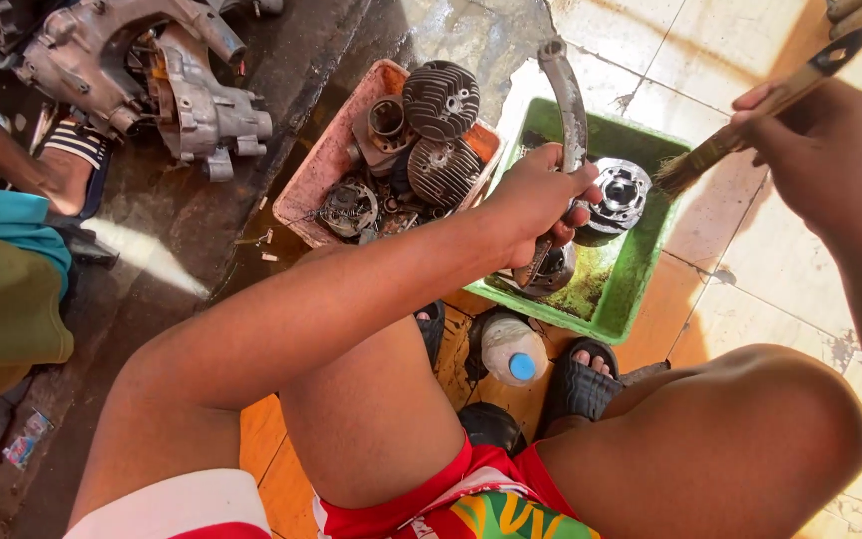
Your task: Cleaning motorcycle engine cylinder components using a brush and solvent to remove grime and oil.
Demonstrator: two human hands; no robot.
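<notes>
My left hand (pixel 536 200) grips a long grey metal lever (pixel 569 100) that stands upright over a green plastic tub (pixel 641 265). Its lower end meets a round metal part (pixel 551 271) in the tub's dirty liquid. Beside it in the tub lies a shiny metal cylinder part (pixel 619 197). My right hand (pixel 820 150) holds a paintbrush (pixel 750 125) by its wooden handle, with the bristles pointing at the cylinder part near the tub's right rim.
A pink tray (pixel 321 165) left of the tub holds finned cylinder heads (pixel 441 98) and other engine parts. An engine casing (pixel 152 70) lies at the top left by another person's foot (pixel 67 165). A white bottle with a blue cap (pixel 513 349) stands between my sandalled feet.
</notes>
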